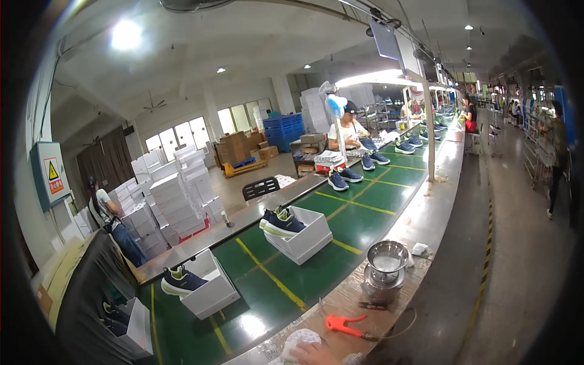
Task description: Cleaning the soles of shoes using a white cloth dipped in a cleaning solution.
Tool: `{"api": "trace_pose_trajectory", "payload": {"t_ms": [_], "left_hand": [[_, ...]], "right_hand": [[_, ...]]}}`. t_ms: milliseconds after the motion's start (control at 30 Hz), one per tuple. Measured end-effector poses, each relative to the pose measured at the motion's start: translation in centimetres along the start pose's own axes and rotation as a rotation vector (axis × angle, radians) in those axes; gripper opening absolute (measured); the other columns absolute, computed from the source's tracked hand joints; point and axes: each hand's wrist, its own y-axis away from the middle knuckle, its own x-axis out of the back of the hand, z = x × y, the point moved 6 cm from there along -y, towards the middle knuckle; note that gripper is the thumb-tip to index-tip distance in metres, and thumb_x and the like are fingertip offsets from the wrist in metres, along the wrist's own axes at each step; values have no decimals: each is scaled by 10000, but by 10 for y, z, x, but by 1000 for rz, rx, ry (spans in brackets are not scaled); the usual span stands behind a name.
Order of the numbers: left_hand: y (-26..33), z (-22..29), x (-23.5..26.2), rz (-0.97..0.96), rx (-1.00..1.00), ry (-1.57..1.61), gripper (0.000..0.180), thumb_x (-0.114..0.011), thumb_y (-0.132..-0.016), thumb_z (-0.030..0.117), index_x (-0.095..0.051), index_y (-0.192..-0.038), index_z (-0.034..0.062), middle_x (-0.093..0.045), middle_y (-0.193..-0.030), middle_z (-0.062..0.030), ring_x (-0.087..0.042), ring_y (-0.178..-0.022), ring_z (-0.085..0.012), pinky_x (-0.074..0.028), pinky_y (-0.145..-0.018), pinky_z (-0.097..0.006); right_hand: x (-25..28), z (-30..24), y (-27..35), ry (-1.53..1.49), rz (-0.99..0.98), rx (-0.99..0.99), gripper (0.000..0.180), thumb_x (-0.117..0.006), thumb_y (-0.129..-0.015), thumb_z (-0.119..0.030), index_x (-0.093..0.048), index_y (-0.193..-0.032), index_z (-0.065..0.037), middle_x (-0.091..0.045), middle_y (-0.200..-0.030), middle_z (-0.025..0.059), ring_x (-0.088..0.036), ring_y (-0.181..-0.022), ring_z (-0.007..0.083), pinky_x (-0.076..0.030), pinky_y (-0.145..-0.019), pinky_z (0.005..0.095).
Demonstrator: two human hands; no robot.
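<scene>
At the lower edge, my right hand [316, 353] is partly in view, its fingers bent against a rounded white cloth-like wad [300, 342]. The lower part of this hand is cut off by the picture's edge. My left hand does not show. Just beyond, an orange-red air blow gun [344, 324] with a thin hose lies on the brown bench top [331, 351]. A small dark tool [372, 306] lies farther along, near a shiny metal bowl [387, 258] standing on a metal base [383, 280].
A green conveyor [286, 258] with yellow lines carries white boxes [214, 286] holding dark-blue sneakers [182, 280], and loose pairs farther off. A co-worker [348, 131] handles shoes across the belt. Another person [109, 216] stands beside stacked white boxes [173, 198]. An aisle [511, 267] runs along the right.
</scene>
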Motion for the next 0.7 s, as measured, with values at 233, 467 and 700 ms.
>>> {"api": "trace_pose_trajectory", "payload": {"t_ms": [233, 467, 700], "left_hand": [[-23, -10, -28, -38, 43, 143, 361, -462, -928, 304, -605, -998, -20, -652, -872, -171, -637, -721, -249, -512, -623, -369], [-46, -20, -43, -63, 79, 282, 362, -469, -926, 300, -603, -1001, -28, -652, -881, -172, -639, -728, -246, -516, -627, -366], [-66, -20, -50, -88, 95, 416, 364, -476, -924, 296, -600, -1004, -37, -651, -890, -174, -641, -735, -243, -519, -631, -362]], "right_hand": [[-1, 10, 1, 6, -8, 22, 316, -524, -774, -124, -594, -1081, -140, -554, -1102, 148, -517, -961, 342, -404, -853, 444], [-2, 18, 1, 21, 28, 17, 296, -535, -776, -146, -601, -1065, -139, -563, -1066, 140, -521, -924, 327, -406, -826, 441], [3, 19, 1, 29, 14, 16, 315, -538, -776, -151, -599, -1085, -142, -563, -1078, 139, -524, -935, 317, -412, -819, 442]]}}
